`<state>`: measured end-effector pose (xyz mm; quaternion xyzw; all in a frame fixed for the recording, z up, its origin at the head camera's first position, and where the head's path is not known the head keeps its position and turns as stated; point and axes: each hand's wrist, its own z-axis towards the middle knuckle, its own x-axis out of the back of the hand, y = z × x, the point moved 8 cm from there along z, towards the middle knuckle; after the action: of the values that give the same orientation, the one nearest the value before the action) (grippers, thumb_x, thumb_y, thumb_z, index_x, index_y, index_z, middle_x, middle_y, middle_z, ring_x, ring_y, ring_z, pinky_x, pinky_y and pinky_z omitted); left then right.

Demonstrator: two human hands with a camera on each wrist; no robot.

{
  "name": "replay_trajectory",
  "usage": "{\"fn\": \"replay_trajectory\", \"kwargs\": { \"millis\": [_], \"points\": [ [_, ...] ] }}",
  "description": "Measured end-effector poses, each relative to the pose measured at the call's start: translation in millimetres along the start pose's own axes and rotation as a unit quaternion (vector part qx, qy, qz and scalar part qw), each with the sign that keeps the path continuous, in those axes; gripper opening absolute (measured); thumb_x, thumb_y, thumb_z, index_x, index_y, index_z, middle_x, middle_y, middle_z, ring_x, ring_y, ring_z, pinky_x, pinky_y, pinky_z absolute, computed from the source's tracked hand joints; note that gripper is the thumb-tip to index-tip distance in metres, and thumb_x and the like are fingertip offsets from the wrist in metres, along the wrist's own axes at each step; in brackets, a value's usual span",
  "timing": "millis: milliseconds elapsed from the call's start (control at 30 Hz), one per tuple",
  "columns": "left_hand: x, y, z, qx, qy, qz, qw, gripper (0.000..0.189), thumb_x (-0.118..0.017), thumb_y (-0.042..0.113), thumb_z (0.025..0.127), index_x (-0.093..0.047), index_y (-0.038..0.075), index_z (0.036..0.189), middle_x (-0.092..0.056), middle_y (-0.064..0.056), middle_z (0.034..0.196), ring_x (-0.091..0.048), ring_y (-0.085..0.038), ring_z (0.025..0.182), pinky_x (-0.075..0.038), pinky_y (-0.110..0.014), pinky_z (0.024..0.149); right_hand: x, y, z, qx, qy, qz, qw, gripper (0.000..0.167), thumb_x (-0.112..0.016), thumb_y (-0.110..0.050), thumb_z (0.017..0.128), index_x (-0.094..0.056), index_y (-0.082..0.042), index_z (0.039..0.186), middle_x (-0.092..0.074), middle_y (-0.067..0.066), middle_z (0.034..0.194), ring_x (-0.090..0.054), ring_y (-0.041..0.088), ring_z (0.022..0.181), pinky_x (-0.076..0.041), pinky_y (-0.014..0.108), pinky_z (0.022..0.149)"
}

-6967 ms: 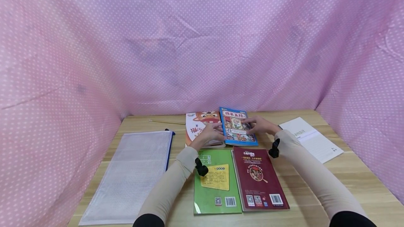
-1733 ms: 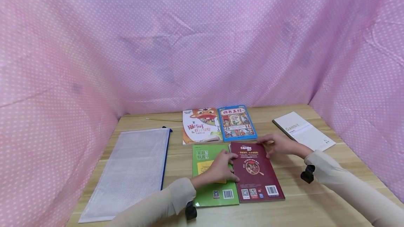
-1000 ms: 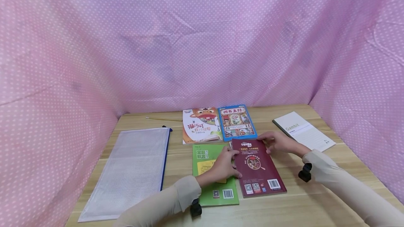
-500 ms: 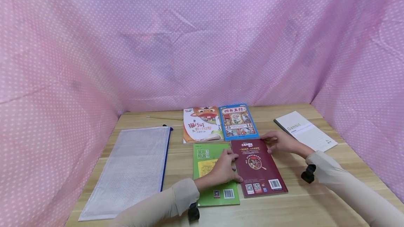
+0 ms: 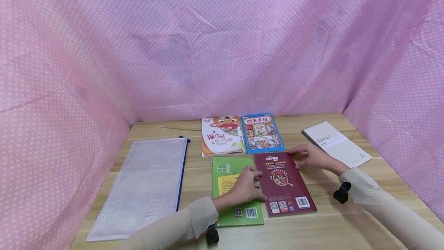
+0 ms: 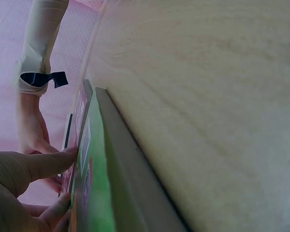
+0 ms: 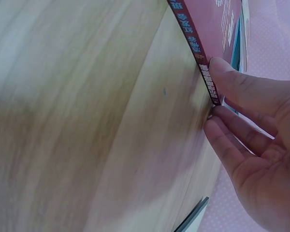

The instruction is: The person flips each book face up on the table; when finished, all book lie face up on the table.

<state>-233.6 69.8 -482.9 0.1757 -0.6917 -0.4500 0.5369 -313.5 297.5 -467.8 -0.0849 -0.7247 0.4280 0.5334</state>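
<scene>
A maroon paperback book (image 5: pixel 286 188) lies back cover up on the table, close below the blue-bordered comic-style book (image 5: pixel 262 134). My left hand (image 5: pixel 245 186) reaches over the green book (image 5: pixel 225 165), its thumb and fingertips spread along the maroon book's left edge. At the top right corner of the maroon book is my right hand (image 5: pixel 313 157), pinching it. In the right wrist view its thumb (image 7: pixel 224 70) presses on the printed spine, with the other fingers bent round the corner. A white book with a cartoon animal (image 5: pixel 222 138) lies left of the blue one.
A white mesh zip pouch (image 5: pixel 142 188) with a blue edge lies on the left. Behind it is a thin pencil (image 5: pixel 180 128). A "Gambit" notebook (image 5: pixel 336 146) lies slanted at the right, behind my right forearm. A pink dotted cloth (image 5: pixel 222 49) surrounds the table (image 5: pixel 326 203).
Both hands have left the cartoon and blue books and come to the maroon book. It has slid away from me, towards the blue book, which now lies beside the cartoon one.
</scene>
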Motion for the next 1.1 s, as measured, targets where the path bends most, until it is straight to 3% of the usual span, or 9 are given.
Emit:
{"fn": "replay_trajectory", "kwargs": {
  "millis": [433, 600, 767, 867, 1100],
  "points": [
    [-1.4, -1.7, 0.4, 0.013, -0.005, -0.030, 0.9995, 0.082, -0.098, 0.009, 0.061, -0.062, -0.006, 0.133, -0.053, -0.005, 0.117, -0.059, -0.014, 0.098, -0.056, -0.017, 0.085, 2, 8, -7.5, -0.015, 0.001, 0.032, 0.9994, 0.052, -0.075, 0.001, 0.087, -0.059, 0.007, 0.137, -0.057, 0.030, 0.140, -0.056, 0.050, 0.129, -0.053, 0.050, 0.104],
    [-2.6, -3.6, 1.5, 0.017, -0.006, -0.043, 0.9989, 0.083, -0.099, 0.008, 0.060, -0.062, -0.006, 0.133, -0.052, -0.005, 0.119, -0.058, -0.013, 0.098, -0.056, -0.017, 0.085, 2, 9, -10.2, -0.025, 0.009, 0.071, 0.9972, 0.053, -0.075, 0.000, 0.088, -0.058, 0.007, 0.138, -0.055, 0.030, 0.143, -0.055, 0.048, 0.131, -0.055, 0.041, 0.104],
    [-3.5, -4.4, 1.6, 0.020, -0.009, -0.049, 0.9985, 0.084, -0.099, 0.007, 0.060, -0.061, -0.006, 0.134, -0.051, -0.006, 0.120, -0.060, -0.015, 0.100, -0.057, -0.018, 0.086, 2, 5, -15.3, -0.019, 0.006, 0.127, 0.9917, 0.060, -0.073, 0.004, 0.088, -0.050, 0.009, 0.143, -0.053, 0.034, 0.142, -0.059, 0.048, 0.125, -0.060, 0.031, 0.095],
    [-3.6, -4.7, 1.7, 0.024, -0.012, -0.047, 0.9985, 0.085, -0.098, 0.007, 0.060, -0.061, -0.006, 0.135, -0.050, -0.006, 0.121, -0.061, -0.015, 0.100, -0.057, -0.018, 0.087, 5, 1, -18.3, -0.016, 0.012, 0.132, 0.9910, 0.061, -0.072, 0.003, 0.089, -0.049, 0.006, 0.146, -0.054, 0.032, 0.142, -0.063, 0.042, 0.122, -0.061, 0.028, 0.092],
    [-4.0, -1.9, 2.3, 0.026, -0.015, -0.036, 0.9989, 0.088, -0.098, 0.007, 0.060, -0.059, -0.006, 0.137, -0.050, -0.008, 0.124, -0.062, -0.017, 0.102, -0.057, -0.020, 0.090, 16, -10, -25.1, -0.018, 0.037, 0.145, 0.9886, 0.062, -0.074, -0.008, 0.091, -0.050, -0.001, 0.147, -0.049, 0.028, 0.150, -0.066, 0.012, 0.117, -0.062, 0.029, 0.089]
  ]
}}
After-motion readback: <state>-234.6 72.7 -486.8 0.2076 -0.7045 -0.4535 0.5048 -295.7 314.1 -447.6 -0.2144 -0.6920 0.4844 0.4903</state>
